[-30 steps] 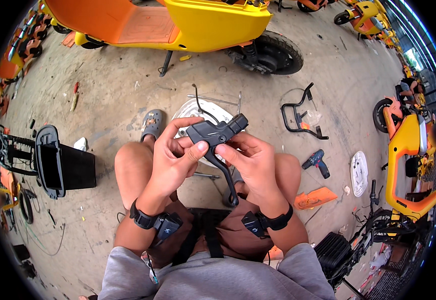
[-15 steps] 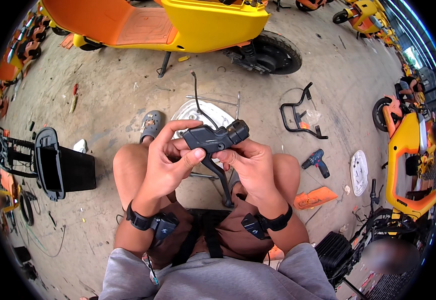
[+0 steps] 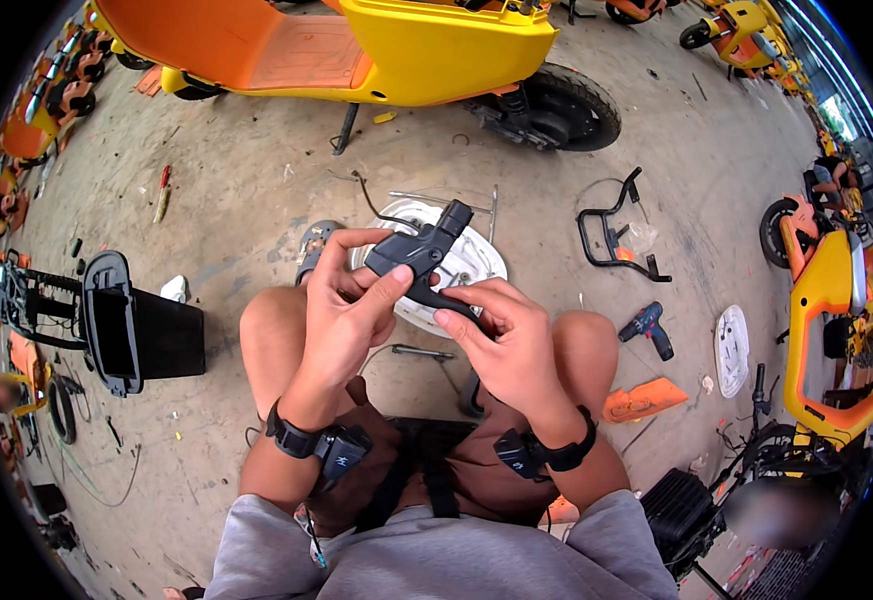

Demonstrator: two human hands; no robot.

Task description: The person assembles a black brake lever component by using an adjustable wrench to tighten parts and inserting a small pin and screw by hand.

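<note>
Between my hands, above my knees, is a black brake lever assembly (image 3: 418, 248) with a short clamp end and a thin black cable curving off to the far left. My left hand (image 3: 354, 300) is closed on its body, thumb on top and fingers behind. My right hand (image 3: 504, 335) pinches the curved lever blade, whose tip is hidden in the fingers. Beneath the hands, a white plastic panel (image 3: 481, 258) lies on the ground, partly covered by them.
A yellow and orange scooter (image 3: 426, 60) stands ahead. To the right lie a black tubular bracket (image 3: 596, 240), a cordless drill (image 3: 648, 328), an orange panel (image 3: 644, 399) and a white cover (image 3: 731, 350). A black bin-like box (image 3: 156, 325) is at left, a red-handled tool (image 3: 164, 192) farther off.
The brake lever assembly has turned, its clamp end now pointing up and away. My right hand has shifted from beside the clamp end down onto the lever blade.
</note>
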